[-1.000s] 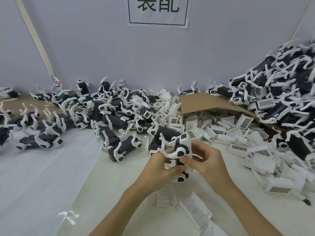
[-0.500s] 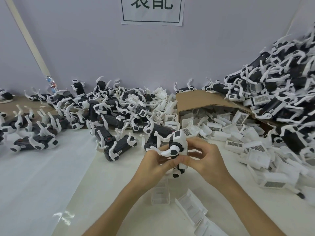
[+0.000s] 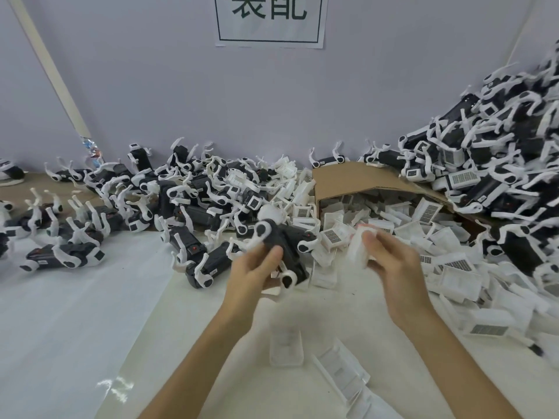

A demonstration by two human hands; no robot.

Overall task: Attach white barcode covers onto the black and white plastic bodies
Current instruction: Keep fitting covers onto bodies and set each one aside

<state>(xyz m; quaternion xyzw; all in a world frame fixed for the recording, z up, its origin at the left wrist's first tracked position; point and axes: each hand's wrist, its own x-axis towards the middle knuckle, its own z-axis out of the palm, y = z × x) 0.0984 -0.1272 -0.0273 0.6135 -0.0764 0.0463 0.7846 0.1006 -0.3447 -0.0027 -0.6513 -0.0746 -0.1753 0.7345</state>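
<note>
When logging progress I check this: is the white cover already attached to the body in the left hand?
No, the right hand holds the white cover apart from the black body gripped by the left hand.

The held body (image 3: 281, 246) is black with white limbs and white joints with black centres; the blurred cover (image 3: 358, 249) beside it is plain white; the loose covers (image 3: 429, 211) are white, several bearing black-and-white barcode grids; the heaped bodies (image 3: 499, 164) are black and white, a few to the left showing a small red dot; the box (image 3: 357, 179) is brown cardboard; the wall (image 3: 151, 86) is pale lilac-grey, its sign (image 3: 269, 31) white with dark green characters and a thin dark border; the sheet (image 3: 75, 313) is white, the table (image 3: 287, 394) cream.
</note>
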